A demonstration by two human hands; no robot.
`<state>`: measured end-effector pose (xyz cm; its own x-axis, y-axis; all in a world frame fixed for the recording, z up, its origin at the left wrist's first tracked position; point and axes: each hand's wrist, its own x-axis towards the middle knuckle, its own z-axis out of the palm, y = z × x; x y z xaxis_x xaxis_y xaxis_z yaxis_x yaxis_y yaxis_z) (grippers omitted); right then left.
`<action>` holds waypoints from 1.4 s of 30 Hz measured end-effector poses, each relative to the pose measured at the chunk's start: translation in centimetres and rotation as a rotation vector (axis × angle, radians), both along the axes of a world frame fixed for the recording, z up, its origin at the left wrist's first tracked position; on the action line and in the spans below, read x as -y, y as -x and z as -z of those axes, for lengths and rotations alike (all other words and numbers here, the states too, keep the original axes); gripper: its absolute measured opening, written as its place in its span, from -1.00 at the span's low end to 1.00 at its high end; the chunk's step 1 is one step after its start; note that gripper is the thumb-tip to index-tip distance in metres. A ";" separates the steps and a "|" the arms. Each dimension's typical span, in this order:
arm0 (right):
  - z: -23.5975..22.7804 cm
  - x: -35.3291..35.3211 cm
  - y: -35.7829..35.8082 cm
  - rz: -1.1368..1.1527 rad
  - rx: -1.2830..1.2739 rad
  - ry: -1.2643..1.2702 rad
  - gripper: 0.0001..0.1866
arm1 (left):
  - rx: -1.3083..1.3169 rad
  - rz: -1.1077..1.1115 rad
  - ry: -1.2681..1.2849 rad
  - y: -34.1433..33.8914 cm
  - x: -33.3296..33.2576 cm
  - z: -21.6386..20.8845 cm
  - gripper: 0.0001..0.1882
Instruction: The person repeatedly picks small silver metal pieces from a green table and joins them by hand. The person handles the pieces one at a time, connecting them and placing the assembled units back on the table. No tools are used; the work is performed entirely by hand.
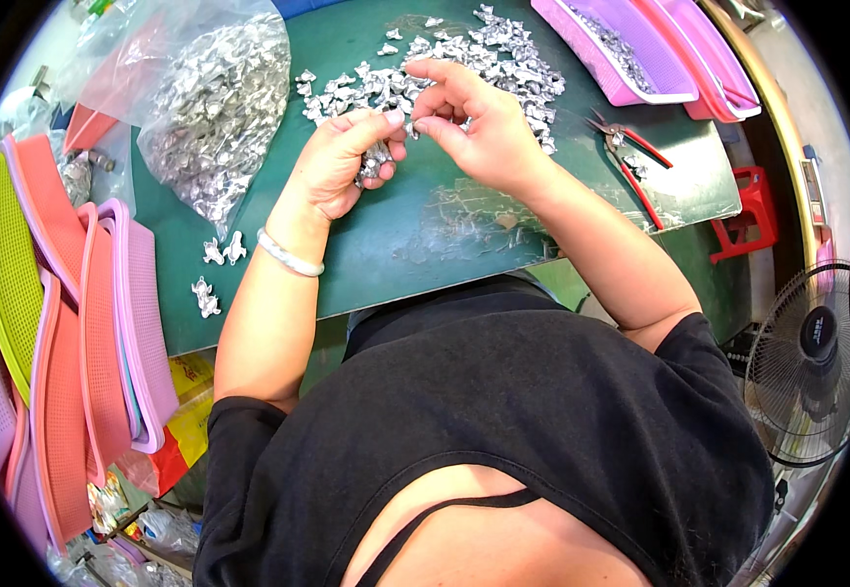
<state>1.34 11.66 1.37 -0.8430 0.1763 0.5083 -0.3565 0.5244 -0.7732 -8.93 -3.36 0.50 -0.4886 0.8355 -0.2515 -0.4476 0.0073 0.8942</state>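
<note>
My left hand (335, 166) is closed around several small silver metal figurines (374, 161), whose shiny parts show between the palm and fingers. Close beside it, my right hand (484, 122) has its index finger stretched out and its other fingers bent. A gap shows between its thumb and index finger, and I see nothing held there. Beyond both hands, a loose pile of silver figurines (508, 59) spreads over the green table (396, 259). A few more figurines (235, 248) lie apart, left of my left forearm.
A clear plastic bag (215, 117) full of figurines stands at the left. Red-handled cutters (630, 166) lie open at the right, near a purple basket (611, 83) containing metal pieces. Stacked coloured baskets (102, 342) line the left edge. A red stool (750, 220) and a fan (816, 338) stand rightward.
</note>
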 end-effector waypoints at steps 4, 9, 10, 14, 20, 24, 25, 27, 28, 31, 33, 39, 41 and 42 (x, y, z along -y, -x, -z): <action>-0.3 0.1 -0.3 -0.001 0.053 -0.070 -0.55 | -0.035 -0.013 0.022 -0.1 -0.2 0.3 -0.86; 0.5 -0.2 0.2 -0.077 0.096 0.191 -0.58 | -0.013 -0.055 0.077 -0.4 -0.2 0.1 -0.86; 0.7 -0.3 0.3 -0.073 0.098 0.220 -0.59 | 0.006 -0.054 0.073 -0.3 -0.2 0.2 -0.85; 0.1 -0.3 0.1 -0.067 0.247 0.309 -0.58 | 0.078 -0.071 0.065 -0.2 -0.2 0.1 -0.84; 0.3 -0.4 0.0 -0.090 0.334 0.386 -0.59 | 0.133 -0.089 0.075 -0.3 -0.3 0.1 -0.85; -0.4 0.0 -0.3 -0.074 0.401 0.401 -0.60 | 0.150 -0.097 0.075 -0.2 -0.2 0.2 -0.85; -0.4 0.0 -0.3 -0.076 0.401 0.407 -0.61 | 0.152 -0.096 0.073 -0.2 -0.2 0.3 -0.85; -0.4 0.0 -0.3 -0.077 0.403 0.416 -0.61 | 0.155 -0.092 0.071 -0.1 -0.3 0.4 -0.85; -0.4 -0.1 -0.3 -0.076 0.405 0.419 -0.61 | 0.153 -0.092 0.070 -0.1 -0.3 0.3 -0.85; -0.2 -0.1 -0.3 -0.078 0.408 0.437 -0.61 | 0.148 -0.091 0.070 -0.2 -0.2 0.3 -0.85; -0.2 -0.1 -0.2 -0.076 0.409 0.440 -0.61 | 0.143 -0.088 0.074 -0.2 -0.2 0.2 -0.85; 0.2 -0.3 -0.2 -0.090 0.374 0.448 -0.59 | 0.103 -0.059 0.029 -0.1 -0.2 0.5 -0.90; 0.4 -0.4 -0.2 -0.110 0.338 0.459 -0.58 | 0.091 -0.062 0.030 -0.1 -0.2 0.5 -0.91; 0.5 -0.5 -0.1 -0.119 0.332 0.467 -0.57 | 0.086 -0.063 0.031 -0.2 -0.2 0.5 -0.91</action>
